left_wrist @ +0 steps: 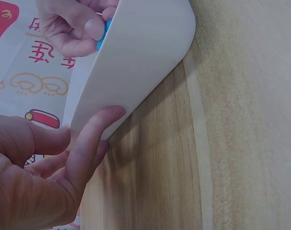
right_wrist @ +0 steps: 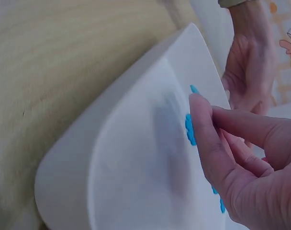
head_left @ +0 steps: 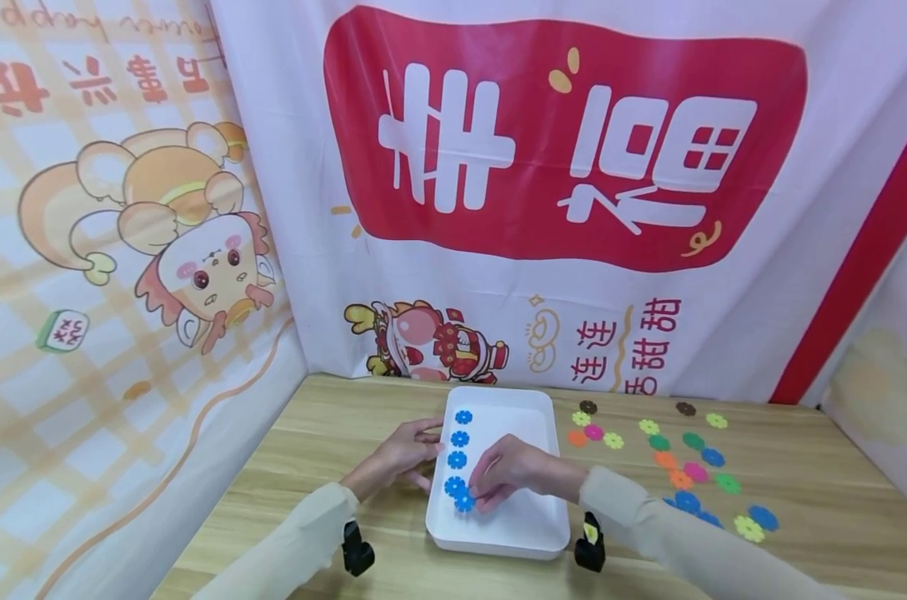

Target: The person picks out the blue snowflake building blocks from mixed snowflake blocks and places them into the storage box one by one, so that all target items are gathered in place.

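Note:
A white rectangular tray (head_left: 524, 533) stands on the table with a column of blue flower-shaped discs (head_left: 457, 459) along its left side. At the near end of that column, my right hand (head_left: 509, 473) pinches a blue flower-shaped disc (head_left: 464, 501), which overlaps the disc beside it in the head view. My left hand (head_left: 404, 454) holds the tray's left wall, thumb at the rim and a finger (left_wrist: 90, 141) against the outside. In the right wrist view, the fingertips (right_wrist: 198, 103) partly hide the blue discs.
Right of the tray, loose flower-shaped discs in yellow, orange, pink, green, brown and blue lie on the wooden table (head_left: 333, 442); a blue cluster (head_left: 688, 502) is among them. Printed cloths (head_left: 296, 208) hang behind and at the sides.

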`<action>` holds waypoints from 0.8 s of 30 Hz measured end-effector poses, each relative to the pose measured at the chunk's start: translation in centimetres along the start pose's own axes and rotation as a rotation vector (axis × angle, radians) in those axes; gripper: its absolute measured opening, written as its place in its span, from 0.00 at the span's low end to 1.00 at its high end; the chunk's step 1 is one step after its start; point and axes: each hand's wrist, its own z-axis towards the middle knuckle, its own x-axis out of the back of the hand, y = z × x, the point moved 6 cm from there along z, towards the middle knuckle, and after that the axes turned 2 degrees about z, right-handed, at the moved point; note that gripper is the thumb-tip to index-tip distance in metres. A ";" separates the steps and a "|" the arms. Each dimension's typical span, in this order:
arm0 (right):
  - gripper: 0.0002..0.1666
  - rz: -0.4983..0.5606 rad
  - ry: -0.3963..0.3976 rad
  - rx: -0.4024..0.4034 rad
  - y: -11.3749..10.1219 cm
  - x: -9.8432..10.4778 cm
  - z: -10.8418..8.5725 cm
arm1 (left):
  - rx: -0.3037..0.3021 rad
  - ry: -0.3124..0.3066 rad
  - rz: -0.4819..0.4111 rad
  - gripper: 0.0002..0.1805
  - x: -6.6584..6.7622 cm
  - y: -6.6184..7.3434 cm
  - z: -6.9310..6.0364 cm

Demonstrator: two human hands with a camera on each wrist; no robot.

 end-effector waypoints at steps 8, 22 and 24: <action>0.02 -0.054 0.001 0.026 0.5 -2.6 0.4 | -0.017 -0.010 -0.016 0.33 0.0 0.1 -0.1; 0.06 -0.268 0.077 0.157 -0.1 -2.9 -0.8 | -0.018 -0.003 -0.018 0.32 -0.1 -0.1 -0.1; 0.05 -0.294 0.084 0.185 -0.3 -2.2 -1.1 | -0.011 0.002 -0.016 0.32 0.0 -0.2 0.0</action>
